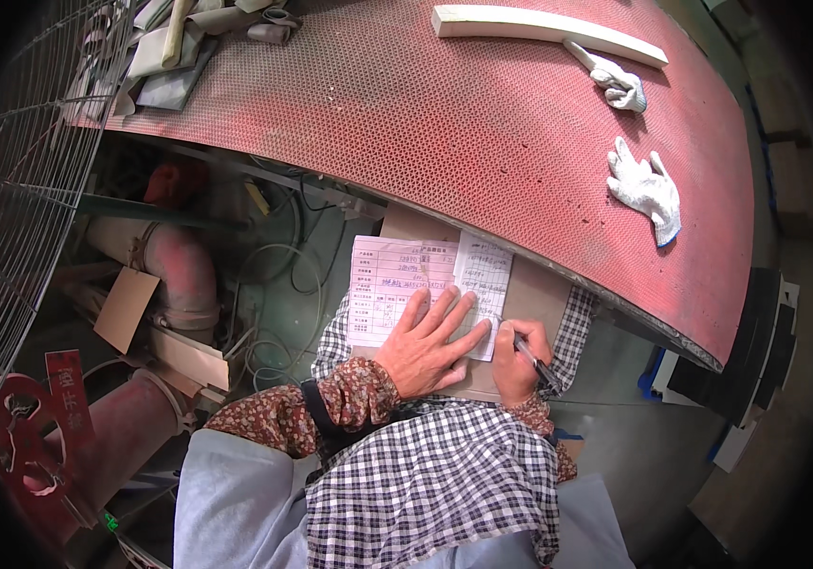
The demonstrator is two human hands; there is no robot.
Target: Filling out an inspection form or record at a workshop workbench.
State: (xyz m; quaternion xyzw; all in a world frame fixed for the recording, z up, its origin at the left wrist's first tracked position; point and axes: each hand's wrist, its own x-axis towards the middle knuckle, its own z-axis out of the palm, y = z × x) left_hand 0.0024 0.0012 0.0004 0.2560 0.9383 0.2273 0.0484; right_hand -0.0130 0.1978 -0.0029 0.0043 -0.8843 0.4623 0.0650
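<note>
On my lap, a brown board [531, 296] carries a pink printed form [397, 261] with handwritten entries. A narrow white sheet of handwriting [488, 261] overlaps the form's right side. My left hand [425, 346] lies flat across both papers, fingers spread. A dark pen [547, 377] is gripped in my right hand [520, 362], beside the lower right edge of the white sheet. The pen's tip is hard to make out.
The red mesh-topped table [406, 123] overhangs the board's far end. On it are two white gloves [648, 194], a curved white bar [548, 30] and grey cloth pieces [164, 57]. At left are a wire guard [41, 161], thick pipes [183, 270] and a red wheel [27, 446].
</note>
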